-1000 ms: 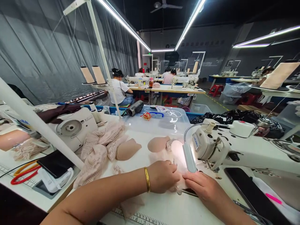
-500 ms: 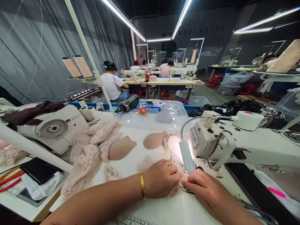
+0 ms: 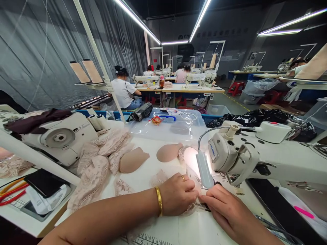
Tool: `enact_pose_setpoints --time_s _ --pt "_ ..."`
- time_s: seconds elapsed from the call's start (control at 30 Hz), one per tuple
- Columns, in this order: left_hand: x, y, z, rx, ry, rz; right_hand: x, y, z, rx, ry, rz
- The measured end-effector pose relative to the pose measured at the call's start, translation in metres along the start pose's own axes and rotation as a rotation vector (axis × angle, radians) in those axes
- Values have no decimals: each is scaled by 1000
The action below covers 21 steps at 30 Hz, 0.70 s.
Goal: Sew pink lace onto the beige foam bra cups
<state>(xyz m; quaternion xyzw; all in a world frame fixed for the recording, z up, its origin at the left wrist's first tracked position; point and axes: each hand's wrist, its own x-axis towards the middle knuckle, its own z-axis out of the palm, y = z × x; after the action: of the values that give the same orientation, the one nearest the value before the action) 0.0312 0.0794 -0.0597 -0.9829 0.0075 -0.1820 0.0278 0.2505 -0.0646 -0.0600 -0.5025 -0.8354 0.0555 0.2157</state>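
My left hand [image 3: 178, 194], wearing a gold bracelet and a ring, is closed in a pinch on pale pink lace fabric [image 3: 190, 208]. My right hand [image 3: 226, 206] meets it fingertip to fingertip, its fingers pressed together on the same fabric. Something black and curved shows by the right knuckles; its kind is unclear. Just above the hands hangs a lit grey lamp [image 3: 205, 170] on a bent metal neck. The head of a white sewing machine [image 3: 227, 153] stands to the right. Two beige moulded bra cups [image 3: 134, 161] with lace lie beyond my left hand.
A heap of pink lace [image 3: 94, 173] lies on the left, near another sewing machine [image 3: 60, 137]. A clear plastic box lid [image 3: 166, 131] sits behind. Scissors [image 3: 274, 224] and a long black object [image 3: 276, 207] lie at right. Co-workers [image 3: 124, 90] sit at machines farther back.
The view has swung slightly. My right hand's fingers have curled in more and come up against the left fingertips. Between half a second ago and now, little has moved.
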Motion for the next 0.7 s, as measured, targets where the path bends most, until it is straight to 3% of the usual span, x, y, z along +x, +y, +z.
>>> enact_pose_setpoints --time_s 0.2,0.43,0.7 --pt "8 -9 8 -56 36 39 -1 7 9 -88 103 48" --pt "28 -28 16 -80 43 113 -4 21 13 -232 120 100" --pt "36 -43 21 -92 -29 159 -11 30 22 -296 174 167"
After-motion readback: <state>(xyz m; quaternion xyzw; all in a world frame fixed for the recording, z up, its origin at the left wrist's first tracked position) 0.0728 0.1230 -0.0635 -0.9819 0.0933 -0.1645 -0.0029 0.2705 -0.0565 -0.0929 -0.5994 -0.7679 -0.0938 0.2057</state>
